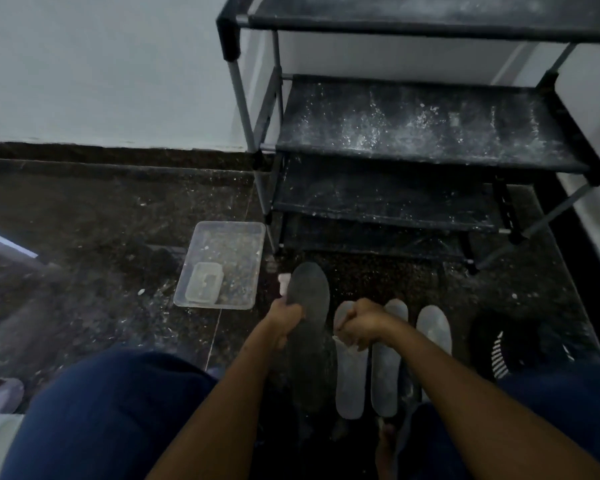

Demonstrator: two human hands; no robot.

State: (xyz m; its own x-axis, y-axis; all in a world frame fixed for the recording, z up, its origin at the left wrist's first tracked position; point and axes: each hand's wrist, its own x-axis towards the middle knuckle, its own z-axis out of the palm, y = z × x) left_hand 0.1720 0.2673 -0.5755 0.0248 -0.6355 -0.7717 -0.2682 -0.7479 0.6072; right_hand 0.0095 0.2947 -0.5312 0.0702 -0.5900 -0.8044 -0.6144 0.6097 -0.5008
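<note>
The left hand (286,318) has its grip closed tight around the left edge of a dark insole (310,344), which is raised above the floor (101,237) in front of the knees. Just right of it, the right hand (361,325) curls its grip on the far end of a pale insole (350,382). A clear tray (229,225) lies far left and a black shoe rack (413,133) stands beyond.

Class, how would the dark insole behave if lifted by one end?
Probably floppy: the dark insole looks thin. Likely light, since the left hand grips it by one edge. Being flat, it should not roll.
</note>
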